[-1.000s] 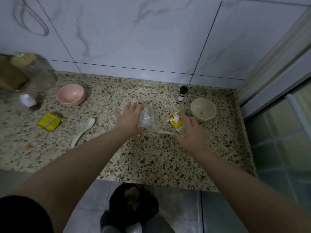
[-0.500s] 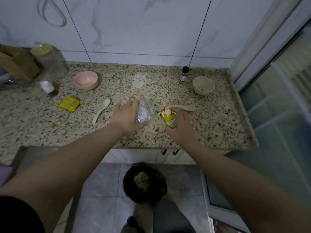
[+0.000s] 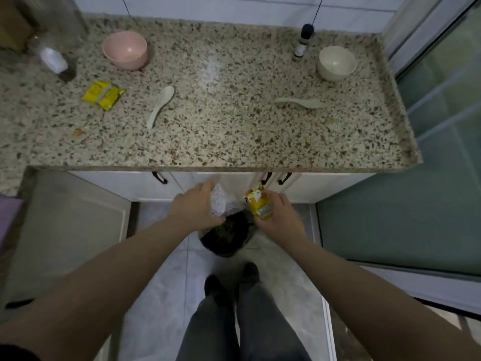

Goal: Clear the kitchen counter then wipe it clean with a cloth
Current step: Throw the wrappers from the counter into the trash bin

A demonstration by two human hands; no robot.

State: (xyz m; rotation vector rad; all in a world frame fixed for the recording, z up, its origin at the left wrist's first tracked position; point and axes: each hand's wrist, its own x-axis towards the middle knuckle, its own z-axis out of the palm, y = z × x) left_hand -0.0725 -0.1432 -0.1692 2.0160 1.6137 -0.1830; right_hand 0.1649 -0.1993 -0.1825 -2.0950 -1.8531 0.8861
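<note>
My left hand (image 3: 194, 204) grips a crumpled clear plastic bag (image 3: 220, 203). My right hand (image 3: 277, 217) holds a yellow-orange packet (image 3: 259, 204). Both hands hover off the counter, just above a black bin (image 3: 225, 234) on the floor. On the speckled granite counter (image 3: 221, 142) lie a pink bowl (image 3: 125, 49), a cream bowl (image 3: 336, 63), a yellow sachet (image 3: 102, 94), a white spoon (image 3: 160, 105), a second pale spoon (image 3: 302, 102) and a small dark-capped bottle (image 3: 303, 40).
A clear jar (image 3: 52, 57) and a brown box (image 3: 11, 24) stand at the counter's far left. White cabinet doors with dark handles (image 3: 160, 178) sit under the counter. A glass door (image 3: 442, 126) borders the right. My legs and shoes (image 3: 231, 282) stand behind the bin.
Both hands lifted the bag and the packet off the counter and drew them back and down over the bin. The view tilted down toward the floor.
</note>
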